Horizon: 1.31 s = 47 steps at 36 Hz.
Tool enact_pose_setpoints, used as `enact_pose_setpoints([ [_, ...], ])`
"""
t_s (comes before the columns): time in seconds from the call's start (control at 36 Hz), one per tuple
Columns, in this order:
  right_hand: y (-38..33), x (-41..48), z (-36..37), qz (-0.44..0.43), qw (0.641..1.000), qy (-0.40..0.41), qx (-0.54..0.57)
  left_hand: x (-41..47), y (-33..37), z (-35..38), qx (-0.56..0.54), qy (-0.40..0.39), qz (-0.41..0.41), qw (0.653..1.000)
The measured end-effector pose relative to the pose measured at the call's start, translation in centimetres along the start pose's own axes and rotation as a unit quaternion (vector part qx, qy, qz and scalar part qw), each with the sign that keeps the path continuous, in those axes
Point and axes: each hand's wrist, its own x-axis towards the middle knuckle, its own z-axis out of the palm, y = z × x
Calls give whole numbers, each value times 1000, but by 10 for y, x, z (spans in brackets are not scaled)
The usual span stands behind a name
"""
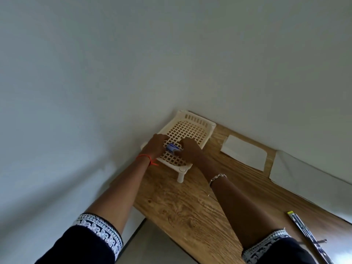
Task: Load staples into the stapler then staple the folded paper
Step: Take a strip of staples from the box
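Both of my hands reach over a cream lattice tray [192,130] that stands on short legs at the far corner of the wooden table [186,206]. My left hand [155,147] and my right hand [188,149] both grip a small blue and white box [172,148] just above the tray's grid. Whether it is the staple box I cannot tell for sure. A folded white paper [244,152] lies flat on the table to the right of the tray. No stapler shows in this view.
A larger white sheet [304,180] lies against the wall at the right. A long metal strip [308,235] rests near the table's right front. A grey wall fills the upper part, close behind the tray. The table's left edge drops off below my left forearm.
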Motion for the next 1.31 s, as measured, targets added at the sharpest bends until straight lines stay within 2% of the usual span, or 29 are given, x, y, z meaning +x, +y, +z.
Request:
enact_pose_setpoints([
  [0.14,-6,5,9,1,1000,-4,-13,5,-9,3,-7,0,-5,1000],
  [0.33,-4,9,13,19,999,-3,29,9,-8,3,-24,0,-2,1000],
  [0.56,9,6,-3,47,992,67,100,13,10,5,-85,46,1,995],
  [0.64,17,1,-18,48,986,111,114,14,28,3,-149,66,-3,987],
  [0.75,29,-12,-40,47,968,187,160,12,60,2,-363,30,-20,931],
  [0.89,42,-46,-69,37,942,269,198,12,108,16,-588,-65,-33,805],
  [1.0,55,-81,-92,44,926,305,219,6,148,41,-635,-114,-37,763],
  [1.14,86,-124,-110,83,921,334,183,-9,194,79,-673,-190,-21,714],
  [1.31,121,-175,-123,108,897,390,180,-32,240,124,-691,-263,-4,674],
])
